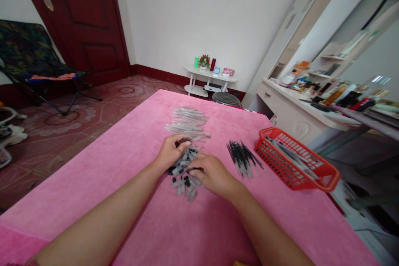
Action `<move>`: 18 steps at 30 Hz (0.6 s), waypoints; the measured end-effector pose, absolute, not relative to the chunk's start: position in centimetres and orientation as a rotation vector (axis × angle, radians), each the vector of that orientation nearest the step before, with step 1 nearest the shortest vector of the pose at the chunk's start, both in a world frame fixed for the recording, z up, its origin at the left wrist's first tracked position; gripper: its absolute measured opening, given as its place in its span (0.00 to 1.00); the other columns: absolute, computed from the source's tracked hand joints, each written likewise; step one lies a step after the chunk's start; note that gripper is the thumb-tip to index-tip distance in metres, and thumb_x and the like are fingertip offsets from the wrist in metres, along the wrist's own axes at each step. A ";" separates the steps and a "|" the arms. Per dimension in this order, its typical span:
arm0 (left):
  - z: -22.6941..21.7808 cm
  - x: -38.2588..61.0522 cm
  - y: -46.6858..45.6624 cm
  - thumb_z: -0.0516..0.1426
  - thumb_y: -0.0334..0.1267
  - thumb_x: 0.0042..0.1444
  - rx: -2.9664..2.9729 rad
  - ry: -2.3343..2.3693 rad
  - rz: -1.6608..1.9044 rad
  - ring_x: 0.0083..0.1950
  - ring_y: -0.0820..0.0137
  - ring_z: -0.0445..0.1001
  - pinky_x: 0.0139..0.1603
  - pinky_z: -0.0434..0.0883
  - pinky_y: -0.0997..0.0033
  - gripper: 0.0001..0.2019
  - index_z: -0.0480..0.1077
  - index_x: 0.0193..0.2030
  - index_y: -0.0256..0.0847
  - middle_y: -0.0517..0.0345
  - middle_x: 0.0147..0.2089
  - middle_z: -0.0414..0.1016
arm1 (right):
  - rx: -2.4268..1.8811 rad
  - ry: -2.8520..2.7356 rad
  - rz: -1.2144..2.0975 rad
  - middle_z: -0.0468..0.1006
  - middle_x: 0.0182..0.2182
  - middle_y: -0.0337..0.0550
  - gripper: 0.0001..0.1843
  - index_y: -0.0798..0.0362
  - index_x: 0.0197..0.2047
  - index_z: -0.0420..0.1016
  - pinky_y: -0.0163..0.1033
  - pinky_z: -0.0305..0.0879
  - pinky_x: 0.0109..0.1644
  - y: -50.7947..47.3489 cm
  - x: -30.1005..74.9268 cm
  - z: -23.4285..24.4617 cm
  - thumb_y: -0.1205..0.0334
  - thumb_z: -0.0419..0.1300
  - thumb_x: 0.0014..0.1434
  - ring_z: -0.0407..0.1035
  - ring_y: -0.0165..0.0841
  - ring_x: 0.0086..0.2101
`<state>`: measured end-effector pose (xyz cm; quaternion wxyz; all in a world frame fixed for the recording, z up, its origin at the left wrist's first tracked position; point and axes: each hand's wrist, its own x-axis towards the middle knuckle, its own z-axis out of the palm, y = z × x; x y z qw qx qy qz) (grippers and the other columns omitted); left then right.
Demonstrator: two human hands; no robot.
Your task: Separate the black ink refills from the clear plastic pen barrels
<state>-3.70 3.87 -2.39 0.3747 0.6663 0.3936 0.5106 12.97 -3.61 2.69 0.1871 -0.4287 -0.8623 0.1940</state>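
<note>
Both my hands rest on a heap of small grey and black pen caps (184,174) on the pink tablecloth (131,145). My left hand (171,151) is curled with its fingertips pinched on a cap at the top of the heap. My right hand (209,174) lies palm down over the heap's right side, fingers bent onto the caps. Just beyond the hands lies a pile of clear pen barrels (188,121). To the right lies a bundle of black refills (242,158).
A red plastic basket (324,172) with several assembled pens sits at the table's right edge. Beyond are a cluttered white dresser (299,108), a small white shelf table (209,75), a folding chair (37,62) and a dark red door (81,20).
</note>
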 end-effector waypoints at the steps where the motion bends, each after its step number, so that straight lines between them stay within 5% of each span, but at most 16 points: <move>1: -2.4 -3.7 3.8 0.57 0.36 0.51 1.699 1.008 1.307 0.39 0.68 0.75 0.42 0.69 0.72 0.09 0.75 0.38 0.36 0.54 0.38 0.78 | -1.224 -2.399 0.533 0.76 0.35 0.40 0.10 0.48 0.37 0.79 0.32 0.59 0.41 -3.5 13.2 2.9 0.69 0.57 0.56 0.69 0.31 0.37; 18: -2.3 -3.7 3.8 0.58 0.37 0.51 1.717 1.019 1.304 0.38 0.67 0.75 0.41 0.70 0.70 0.10 0.76 0.37 0.36 0.54 0.36 0.78 | -1.484 -2.274 0.430 0.78 0.31 0.41 0.07 0.53 0.32 0.78 0.33 0.59 0.37 -2.3 15.5 2.8 0.69 0.59 0.51 0.69 0.31 0.33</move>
